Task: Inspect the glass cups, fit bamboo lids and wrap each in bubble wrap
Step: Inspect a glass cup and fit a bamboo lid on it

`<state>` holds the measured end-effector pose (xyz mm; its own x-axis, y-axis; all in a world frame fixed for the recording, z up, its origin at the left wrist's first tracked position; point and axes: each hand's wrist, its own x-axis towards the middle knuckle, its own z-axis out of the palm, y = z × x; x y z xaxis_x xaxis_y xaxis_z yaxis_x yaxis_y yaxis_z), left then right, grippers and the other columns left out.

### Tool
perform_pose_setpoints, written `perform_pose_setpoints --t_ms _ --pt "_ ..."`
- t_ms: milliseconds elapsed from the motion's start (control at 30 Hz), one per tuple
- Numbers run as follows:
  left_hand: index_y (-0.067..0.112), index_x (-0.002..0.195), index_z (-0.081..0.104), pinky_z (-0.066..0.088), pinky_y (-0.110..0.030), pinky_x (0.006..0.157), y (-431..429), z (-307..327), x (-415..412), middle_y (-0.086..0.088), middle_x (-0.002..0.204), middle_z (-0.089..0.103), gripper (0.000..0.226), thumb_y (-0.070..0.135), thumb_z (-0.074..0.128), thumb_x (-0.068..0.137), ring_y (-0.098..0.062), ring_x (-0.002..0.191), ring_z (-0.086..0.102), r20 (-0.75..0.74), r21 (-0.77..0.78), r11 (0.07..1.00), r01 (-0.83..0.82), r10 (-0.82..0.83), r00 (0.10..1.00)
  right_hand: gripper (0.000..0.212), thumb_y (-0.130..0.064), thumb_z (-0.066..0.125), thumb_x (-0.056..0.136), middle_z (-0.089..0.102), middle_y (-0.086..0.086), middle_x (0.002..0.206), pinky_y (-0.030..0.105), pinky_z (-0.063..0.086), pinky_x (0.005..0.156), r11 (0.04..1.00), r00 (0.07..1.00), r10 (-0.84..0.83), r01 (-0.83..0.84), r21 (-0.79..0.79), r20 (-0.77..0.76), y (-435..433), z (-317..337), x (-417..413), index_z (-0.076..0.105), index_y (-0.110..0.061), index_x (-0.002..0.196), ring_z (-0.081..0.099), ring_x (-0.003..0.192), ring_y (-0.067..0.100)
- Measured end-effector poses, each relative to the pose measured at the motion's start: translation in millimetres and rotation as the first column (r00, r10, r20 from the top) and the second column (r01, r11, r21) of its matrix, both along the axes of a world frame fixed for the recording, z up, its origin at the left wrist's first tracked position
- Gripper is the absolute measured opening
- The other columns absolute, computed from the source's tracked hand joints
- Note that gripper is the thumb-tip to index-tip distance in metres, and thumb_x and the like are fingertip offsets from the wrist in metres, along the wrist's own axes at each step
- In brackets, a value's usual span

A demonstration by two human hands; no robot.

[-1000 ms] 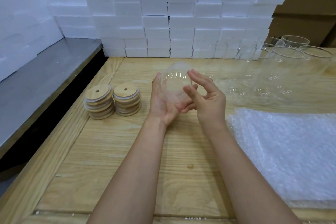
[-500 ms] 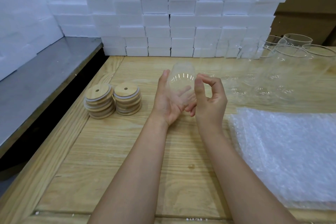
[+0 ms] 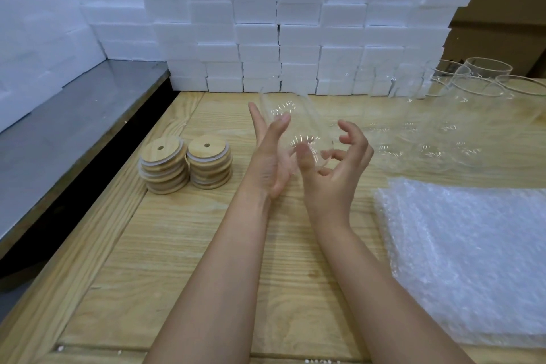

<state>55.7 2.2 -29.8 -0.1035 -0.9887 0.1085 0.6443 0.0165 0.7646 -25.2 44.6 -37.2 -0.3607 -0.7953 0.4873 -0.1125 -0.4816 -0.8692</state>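
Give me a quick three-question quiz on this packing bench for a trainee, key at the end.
1. Multiple choice: how many stacks of bamboo lids stand on the table? A) one B) two C) four
2. True or false: the glass cup between the left hand and the right hand already has a lid fitted.
3. Fill in: the bubble wrap lies on the person's ____ side.
Key: 1 B; 2 false; 3 right.
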Motion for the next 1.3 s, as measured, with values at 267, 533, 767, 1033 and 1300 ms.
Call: perform_pose_setpoints --t_ms 267,533,767,1033,1300 --pt "0.048 0.149 0.012 0.026 -0.06 0.112 1.0 6.9 -2.0 -0.005 0.16 0.02 0.105 0.057 0.077 0.067 -0.032 0.142 0.03 0.016 0.073 0.997 -0.001 0.0 1.0 0.059 -0.046 0.079 0.064 0.035 0.0 0.111 0.035 0.047 0.086 0.996 0.997 -0.011 0.005 0.084 0.071 -4.7 -4.9 11.2 0.035 -0.038 0.102 0.044 0.1 0.021" --pt "0.023 0.154 0.018 0.045 -0.055 0.098 -2.8 4.1 -1.0 -0.02 0.143 0.046 0.075 0.065 0.029 0.092 -0.038 0.127 0.051 -0.013 0.145 0.987 0.066 -0.064 0.998 0.047 -0.057 0.064 0.079 0.047 0.005 0.101 0.055 0.055 0.085 0.964 0.791 0.022 -0.179 0.197 0.611 -15.0 -5.6 10.9 0.042 -0.021 0.097 0.057 0.092 0.019" --pt "0.024 0.146 0.034 0.053 -0.047 0.087 -3.5 -1.4 -1.9 -0.01 0.101 0.074 0.088 0.067 0.049 0.071 -0.026 0.097 0.068 0.122 0.165 0.986 0.033 -0.053 0.991 0.036 -0.056 0.049 0.086 0.06 0.003 0.093 0.045 0.06 0.068 0.929 0.683 -0.018 -0.26 0.265 0.731 -14.1 -8.9 20.3 0.046 -0.021 0.093 0.071 0.076 0.015" --pt "0.027 0.135 0.045 0.055 -0.044 0.086 -5.8 -4.8 1.7 -0.006 0.095 0.074 0.07 0.064 0.056 0.077 -0.022 0.091 0.069 0.069 0.145 0.989 -0.017 0.007 0.998 0.049 -0.068 0.045 0.072 0.059 0.011 0.101 0.055 0.052 0.084 0.948 0.887 -0.064 -0.089 0.305 0.458 -6.4 -3.8 19.7 0.044 -0.024 0.092 0.062 0.095 0.038" --pt "0.041 0.122 0.052 0.055 -0.031 0.062 -7.7 -5.9 3.3 -0.001 0.092 0.07 0.058 0.061 0.063 0.068 -0.014 0.075 0.066 0.104 0.16 0.983 -0.09 0.074 0.992 0.063 -0.027 0.085 0.068 0.036 0.008 0.121 0.036 0.047 0.092 0.988 0.995 0.003 -0.018 0.151 0.102 0.5 -2.7 19.5 0.039 -0.031 0.111 0.045 0.111 0.027"
